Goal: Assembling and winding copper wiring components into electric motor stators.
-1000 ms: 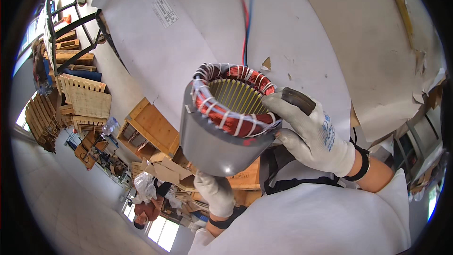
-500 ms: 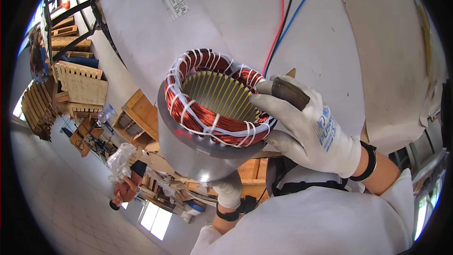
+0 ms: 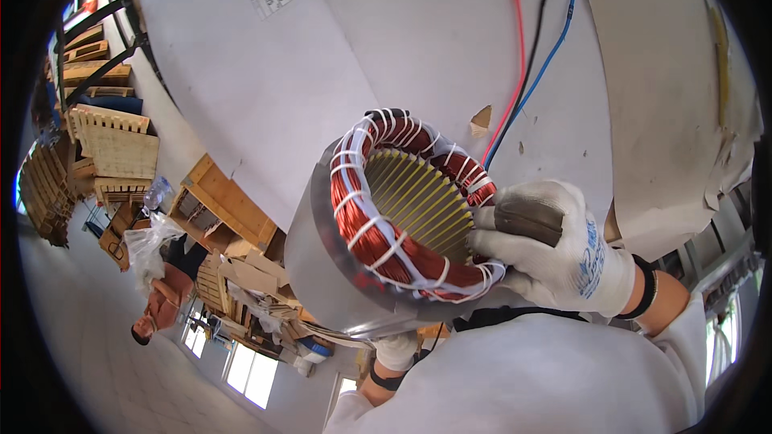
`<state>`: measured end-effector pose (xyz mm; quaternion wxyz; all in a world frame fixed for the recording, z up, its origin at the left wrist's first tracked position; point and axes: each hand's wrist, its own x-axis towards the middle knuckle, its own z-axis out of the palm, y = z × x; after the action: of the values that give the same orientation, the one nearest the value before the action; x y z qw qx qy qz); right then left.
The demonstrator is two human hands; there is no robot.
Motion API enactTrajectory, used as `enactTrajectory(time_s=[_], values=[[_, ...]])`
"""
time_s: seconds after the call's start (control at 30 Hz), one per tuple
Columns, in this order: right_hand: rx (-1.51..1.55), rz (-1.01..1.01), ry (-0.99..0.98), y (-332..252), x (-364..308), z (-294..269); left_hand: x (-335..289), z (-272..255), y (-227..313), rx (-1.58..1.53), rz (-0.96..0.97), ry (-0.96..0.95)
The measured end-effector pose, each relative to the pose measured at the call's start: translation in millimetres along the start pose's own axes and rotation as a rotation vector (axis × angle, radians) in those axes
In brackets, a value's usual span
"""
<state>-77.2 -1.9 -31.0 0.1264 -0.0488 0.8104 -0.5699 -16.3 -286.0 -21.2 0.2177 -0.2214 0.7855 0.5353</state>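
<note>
A motor stator with a smooth grey metal shell is tilted in front of me. Red copper windings, laced with white cord, ring its top end, and yellow slot strips line the bore. My right hand, in a white glove with a dark patch, is closed on the near right rim, its fingers reaching into the bore edge. Under the stator, my left hand, also gloved, presses against its lower side; the stator hides those fingers. Red, black and blue lead wires run from behind the windings toward the top.
White sheeted work surface lies behind the stator, with brown cardboard at the right. Off to the left are wooden pallets, a wooden crate and another person beside clear plastic wrap.
In view, the stator and my right hand have shifted right and down, and the stator leans further over. The background has slid left. Both hands stay on the stator.
</note>
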Motion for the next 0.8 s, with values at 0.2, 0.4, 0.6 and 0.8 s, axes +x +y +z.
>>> enactTrajectory(time_s=[0.2,0.4,0.6,0.8], values=[[-0.031,-0.007,-0.137,24.5,37.7,-15.8,19.1,-9.4,16.6,-0.041,0.039,0.022],[-0.338,0.103,-0.136,19.8,55.0,-11.5,50.5,-10.5,36.7,-0.065,0.135,0.111],[-0.255,0.049,0.047,2.0,68.7,-0.8,50.5,-5.6,33.9,-0.138,0.242,0.164],[-0.215,0.110,0.086,-25.3,36.5,5.2,24.9,-15.3,52.9,-0.218,0.127,0.150]])
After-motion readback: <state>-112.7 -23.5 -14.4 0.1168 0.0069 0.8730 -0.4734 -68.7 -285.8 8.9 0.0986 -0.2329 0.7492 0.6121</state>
